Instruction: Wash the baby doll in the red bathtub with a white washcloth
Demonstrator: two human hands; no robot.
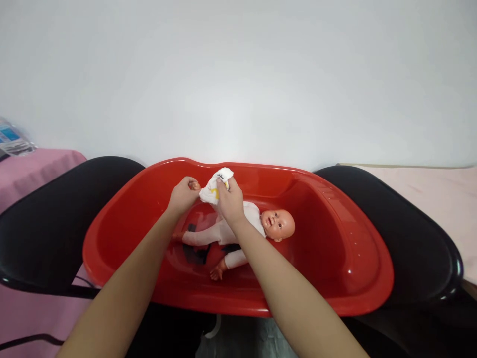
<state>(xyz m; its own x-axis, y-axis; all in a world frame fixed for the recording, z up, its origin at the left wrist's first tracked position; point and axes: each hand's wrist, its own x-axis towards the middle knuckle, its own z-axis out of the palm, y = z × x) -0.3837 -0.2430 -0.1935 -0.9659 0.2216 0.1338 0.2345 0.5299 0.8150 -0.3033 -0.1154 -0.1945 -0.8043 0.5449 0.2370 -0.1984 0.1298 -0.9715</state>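
A baby doll (244, 221) in a white body suit lies on its back in a red baby bathtub (335, 238), head to the right. My left hand (184, 195) is closed around the end of one raised doll limb; a bit of it shows at the fingertips, and I cannot tell whether it is a hand or a foot. Bunched in my right hand (230, 201) is a white cloth (212, 190) with yellow and dark print, held against or close beside that limb. The cloth and my right hand hide part of the doll's far side.
Black chairs (44, 223) flank the tub on both sides. A pink-covered surface (48, 161) with a plastic packet (15, 139) is at the left, and a pale pink surface (428, 199) at the right. Behind stands a white wall (238, 74).
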